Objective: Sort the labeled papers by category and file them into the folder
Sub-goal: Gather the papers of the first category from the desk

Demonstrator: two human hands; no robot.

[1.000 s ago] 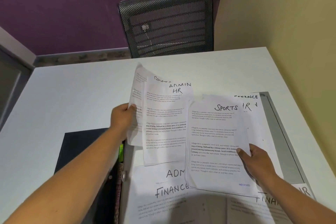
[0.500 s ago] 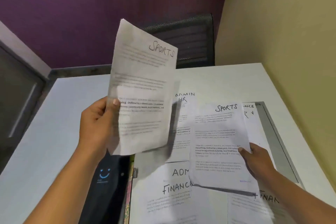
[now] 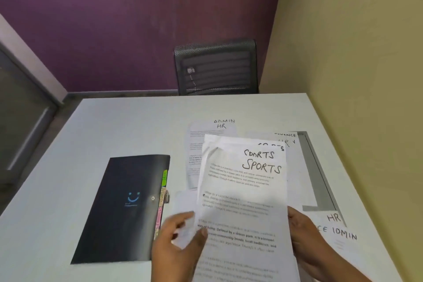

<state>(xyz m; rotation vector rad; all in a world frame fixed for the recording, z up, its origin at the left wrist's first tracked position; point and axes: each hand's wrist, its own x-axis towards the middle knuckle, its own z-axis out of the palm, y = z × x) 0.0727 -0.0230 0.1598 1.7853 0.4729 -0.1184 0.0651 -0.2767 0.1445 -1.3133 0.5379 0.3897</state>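
Note:
A stack of white sheets headed SPORTS (image 3: 245, 190) is held above the table in front of me. My left hand (image 3: 180, 242) grips its left edge, thumb on top, blurred by motion. Gripping the right edge is my right hand (image 3: 306, 245). A black folder (image 3: 123, 208) with a blue smile logo lies shut on the table to the left, coloured tabs showing along its right side. A sheet headed ADMIN and HR (image 3: 212, 139) lies flat behind the stack. More sheets headed HR and ADMIN (image 3: 338, 229) lie at the right.
The white table (image 3: 114, 126) meets a beige wall on the right. A grey tray or open folder flap (image 3: 318, 171) lies under papers at the right. A black mesh chair (image 3: 216, 66) stands behind the far table edge, against a purple wall.
My left hand has brought its raised SPORTS sheet down and right onto the SPORTS sheet in my right hand; both hands now hold one stack. The view has tilted up.

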